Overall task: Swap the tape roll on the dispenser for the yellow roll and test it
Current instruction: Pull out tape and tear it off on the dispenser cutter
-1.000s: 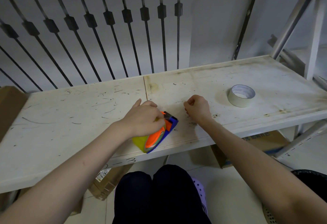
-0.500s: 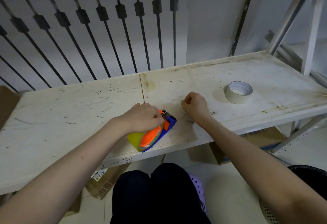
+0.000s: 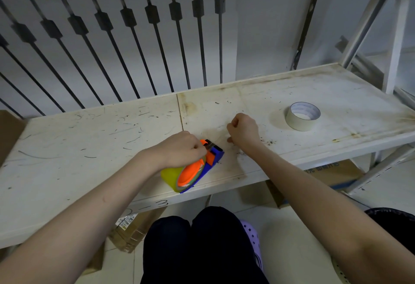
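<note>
A white shelf board, scuffed with dark scratches and brownish stains, runs across the view, with a seam dividing it into a left and a right panel. Handwritten marks show on its front edge. Near that edge, just right of the seam, a blue and orange tape dispenser loaded with a yellow roll rests under a hand. Well apart to the right, a pale tape roll lies flat, hole upward.
</note>
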{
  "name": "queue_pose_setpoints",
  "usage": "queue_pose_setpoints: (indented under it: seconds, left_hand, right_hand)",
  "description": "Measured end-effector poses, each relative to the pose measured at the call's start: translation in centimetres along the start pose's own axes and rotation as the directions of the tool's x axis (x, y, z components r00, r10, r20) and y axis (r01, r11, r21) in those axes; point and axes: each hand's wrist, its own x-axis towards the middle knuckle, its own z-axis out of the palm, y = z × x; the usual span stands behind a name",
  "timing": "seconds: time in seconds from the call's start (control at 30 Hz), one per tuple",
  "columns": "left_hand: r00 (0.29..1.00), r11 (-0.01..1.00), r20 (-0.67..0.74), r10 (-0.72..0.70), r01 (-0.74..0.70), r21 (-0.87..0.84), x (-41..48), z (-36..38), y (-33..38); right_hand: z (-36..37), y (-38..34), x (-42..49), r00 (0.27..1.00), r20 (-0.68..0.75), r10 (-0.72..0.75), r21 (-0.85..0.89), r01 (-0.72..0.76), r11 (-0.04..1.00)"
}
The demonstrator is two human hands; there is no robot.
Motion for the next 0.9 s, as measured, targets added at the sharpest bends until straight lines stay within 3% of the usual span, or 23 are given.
queue_pose_setpoints:
  seconds: [0.2,0.53,0.73,0.83,0.9]
  left_hand:
    - [0.999,0.999,0.022,-0.031,0.030,0.012,0.0,-0.1,0.1]
    - [0.998,0.996,0.002,-0.059,0.059,0.061,-0.3,0.2,1.2]
    - [0.997,0.988,-0.027,-0.076,0.079,0.135,-0.3,0.3,1.5]
    - [0.998,0.987,-0.034,-0.048,0.053,0.151,-0.6,0.4,1.7]
    - [0.997,0.991,-0.074,-0.009,0.018,0.129,-0.9,0.7,1.5]
  right_hand:
    - [1.1,-0.8,-0.6,0.999,0.038,0.006,-0.108,-0.002,0.994]
    - [3.6,-0.2,-0.2,0.999,-0.037,-0.036,-0.314,0.023,0.949]
    - [3.6,-0.7,-0.5,0.999,-0.053,-0.012,-0.263,-0.002,0.965]
    - [3.1,-1.0,-0.6,0.992,-0.112,-0.056,-0.108,0.044,0.993]
    - [2.5,-1.4,-0.7,0.977,-0.175,-0.118,-0.095,0.103,0.990]
